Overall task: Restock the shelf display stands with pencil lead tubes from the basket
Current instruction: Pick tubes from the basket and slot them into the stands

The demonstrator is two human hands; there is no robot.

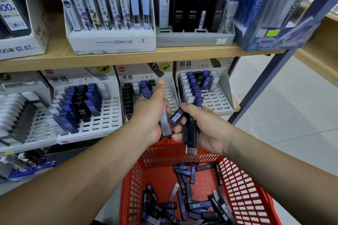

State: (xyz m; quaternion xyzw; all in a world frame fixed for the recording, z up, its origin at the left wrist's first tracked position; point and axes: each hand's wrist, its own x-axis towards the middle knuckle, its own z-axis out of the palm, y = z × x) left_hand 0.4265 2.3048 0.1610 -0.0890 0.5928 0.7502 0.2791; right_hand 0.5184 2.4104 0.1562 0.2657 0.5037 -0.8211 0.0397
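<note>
A red plastic basket [243, 179] sits below my hands, with several blue, black and grey pencil lead tubes [184, 199] loose on its bottom. My left hand [150, 115] grips a bunch of tubes, a blue one [146, 93] at the top and a grey one [165, 126] hanging below. My right hand [204, 129] holds several more, among them a black 0.5 tube [192, 133], and pinches a small blue tube [176, 116] with its thumb. Both hands hover in front of the middle white display stand [172, 97] on the lower shelf.
Two more slotted stands flank it, the left stand [109, 113] half filled and the right stand [217, 97] with several open slots. The upper wooden shelf [128, 58] carries boxes of leads. A dark metal post [274, 71] and tiled floor lie to the right.
</note>
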